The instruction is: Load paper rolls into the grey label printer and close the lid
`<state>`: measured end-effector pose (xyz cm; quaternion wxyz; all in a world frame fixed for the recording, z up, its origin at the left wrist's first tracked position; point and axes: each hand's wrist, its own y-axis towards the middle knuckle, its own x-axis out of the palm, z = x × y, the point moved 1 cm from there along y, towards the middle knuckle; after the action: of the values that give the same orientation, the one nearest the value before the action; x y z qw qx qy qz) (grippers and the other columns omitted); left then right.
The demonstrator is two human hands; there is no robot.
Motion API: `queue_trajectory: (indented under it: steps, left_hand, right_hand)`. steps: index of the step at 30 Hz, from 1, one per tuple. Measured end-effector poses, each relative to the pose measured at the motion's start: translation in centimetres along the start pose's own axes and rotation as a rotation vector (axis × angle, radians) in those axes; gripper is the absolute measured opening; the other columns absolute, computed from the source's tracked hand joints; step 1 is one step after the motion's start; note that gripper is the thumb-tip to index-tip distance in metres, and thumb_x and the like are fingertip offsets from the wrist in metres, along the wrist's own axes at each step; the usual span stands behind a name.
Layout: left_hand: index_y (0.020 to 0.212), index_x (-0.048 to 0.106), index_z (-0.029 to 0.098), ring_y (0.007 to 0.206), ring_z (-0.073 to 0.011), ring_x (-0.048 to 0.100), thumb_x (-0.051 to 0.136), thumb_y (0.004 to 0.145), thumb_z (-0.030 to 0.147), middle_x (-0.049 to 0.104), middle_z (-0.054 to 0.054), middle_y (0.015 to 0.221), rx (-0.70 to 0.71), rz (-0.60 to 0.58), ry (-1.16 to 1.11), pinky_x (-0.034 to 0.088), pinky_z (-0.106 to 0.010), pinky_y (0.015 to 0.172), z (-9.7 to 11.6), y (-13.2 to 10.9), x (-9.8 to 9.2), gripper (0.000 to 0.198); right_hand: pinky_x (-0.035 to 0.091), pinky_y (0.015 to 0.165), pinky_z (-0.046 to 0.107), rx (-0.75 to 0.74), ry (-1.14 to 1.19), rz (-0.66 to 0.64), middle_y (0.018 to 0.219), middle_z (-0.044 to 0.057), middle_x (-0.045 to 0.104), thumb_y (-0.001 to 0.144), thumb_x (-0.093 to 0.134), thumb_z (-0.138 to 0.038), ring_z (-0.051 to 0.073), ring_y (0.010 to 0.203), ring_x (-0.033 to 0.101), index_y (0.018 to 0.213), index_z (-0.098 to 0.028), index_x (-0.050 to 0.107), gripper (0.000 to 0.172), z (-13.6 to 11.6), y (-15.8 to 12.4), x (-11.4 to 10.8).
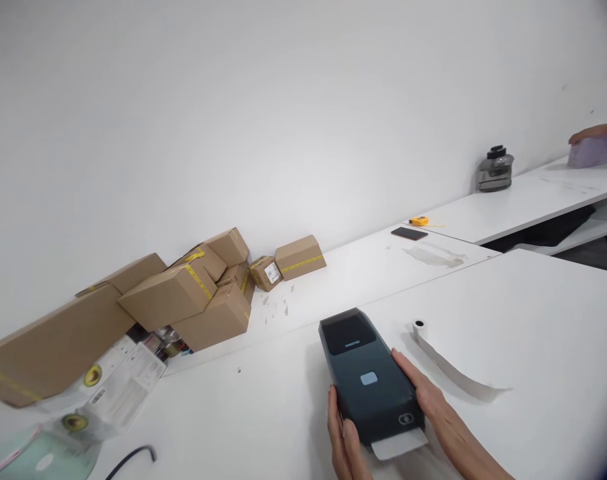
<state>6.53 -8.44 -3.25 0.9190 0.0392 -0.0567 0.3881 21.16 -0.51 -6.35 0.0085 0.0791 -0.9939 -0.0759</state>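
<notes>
A dark blue-green, box-shaped device (381, 393) is in front of me on the white table, turned slightly. Its top has a black panel with small lettering, a light blue square and a round symbol near the close end. From that end a white strip or flap (399, 445) sticks out; which of the two I cannot tell. My left hand (342, 437) grips the device's left side, thumb towards me. Along the right side, my right hand (436, 403) presses its fingers against it. A partly unrolled paper roll (420, 328) lies right of the device, its tail curling towards me.
Cardboard boxes (168, 297) are piled at the left against the wall, near plastic-wrapped packages (126, 387) and a dark curved cable (133, 457). Further back are a phone (409, 233), a yellow tape measure (418, 221) and a grey bottle (494, 172). Another person's hand (583, 135) holds a purple item (593, 152).
</notes>
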Motion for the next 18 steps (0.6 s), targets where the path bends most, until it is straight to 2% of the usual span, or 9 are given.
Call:
queue_trajectory:
  steps: [5, 7, 9, 11, 13, 16, 18]
  left_hand:
    - [0.133, 0.057, 0.017, 0.141, -0.0248, 0.039, 0.041, 0.091, 0.053, 0.046, -0.008, 0.151, 0.016, -0.002, 0.024, 0.038, -0.029, 0.111, 0.9, 0.6, -0.3, 0.058]
    - [0.129, 0.061, 0.017, 0.14, -0.0251, 0.04, 0.042, 0.091, 0.053, 0.044, -0.007, 0.152, 0.058, 0.003, 0.029, 0.04, -0.028, 0.109, 2.5, 1.2, -0.2, 0.056]
    - [0.126, 0.062, 0.018, 0.137, -0.0251, 0.044, 0.043, 0.091, 0.053, 0.047, -0.007, 0.15, 0.118, 0.005, -0.003, 0.038, -0.028, 0.11, 4.6, 2.6, 0.2, 0.054]
    - [0.129, 0.057, 0.02, 0.131, -0.0247, 0.051, 0.046, 0.091, 0.053, 0.062, -0.009, 0.134, 0.123, -0.004, -0.076, 0.037, -0.033, 0.11, 6.6, 4.7, 0.8, 0.052]
    - [0.126, 0.056, 0.018, 0.121, -0.0243, 0.059, 0.05, 0.09, 0.05, 0.069, -0.011, 0.119, 0.111, -0.01, -0.109, 0.038, -0.036, 0.108, 7.8, 7.6, 1.5, 0.048]
    - [0.121, 0.056, 0.017, 0.125, -0.0212, 0.055, 0.054, 0.09, 0.042, 0.064, -0.011, 0.128, 0.103, -0.097, -0.052, 0.038, -0.032, 0.107, 7.3, 11.7, 2.7, 0.039]
    - [0.116, 0.059, 0.014, 0.126, -0.0243, 0.054, 0.063, 0.084, 0.035, 0.061, -0.015, 0.131, 0.059, -0.154, -0.025, 0.039, -0.034, 0.107, 5.8, 13.3, 3.4, 0.038]
  right_hand:
    - [0.02, 0.121, 0.057, -0.002, -0.012, 0.048, 0.151, -0.004, 0.046, 0.079, 0.037, -0.082, 0.04, 0.143, 0.032, 0.138, -0.035, 0.056, 0.078, -1.7, 0.3, 0.1]
    - [0.02, 0.121, 0.056, -0.042, -0.044, 0.036, 0.152, -0.007, 0.044, 0.082, 0.037, -0.078, 0.038, 0.144, 0.029, 0.139, -0.038, 0.054, 0.071, -3.4, 0.9, 0.1]
    - [0.018, 0.122, 0.053, -0.147, -0.114, -0.014, 0.155, -0.012, 0.038, 0.09, 0.036, -0.068, 0.033, 0.147, 0.024, 0.142, -0.043, 0.048, 0.059, -6.1, 2.1, 0.2]
    - [0.016, 0.122, 0.051, -0.326, -0.23, -0.074, 0.156, -0.008, 0.037, 0.093, 0.037, -0.061, 0.031, 0.147, 0.025, 0.145, -0.039, 0.043, 0.057, -9.3, 4.2, 0.7]
    - [0.026, 0.118, 0.049, -0.472, -0.335, -0.056, 0.153, -0.003, 0.043, 0.095, 0.035, -0.056, 0.03, 0.142, 0.035, 0.143, -0.035, 0.045, 0.054, -12.3, 7.0, 1.5]
    - [0.039, 0.107, 0.045, -0.603, -0.427, -0.003, 0.138, 0.004, 0.058, 0.097, 0.033, -0.049, 0.028, 0.127, 0.051, 0.135, -0.03, 0.052, 0.047, -15.6, 11.7, 2.9]
    - [0.042, 0.102, 0.044, -0.598, -0.476, 0.017, 0.131, 0.005, 0.063, 0.097, 0.034, -0.047, 0.027, 0.119, 0.057, 0.13, -0.028, 0.055, 0.044, -16.9, 14.5, 3.7]
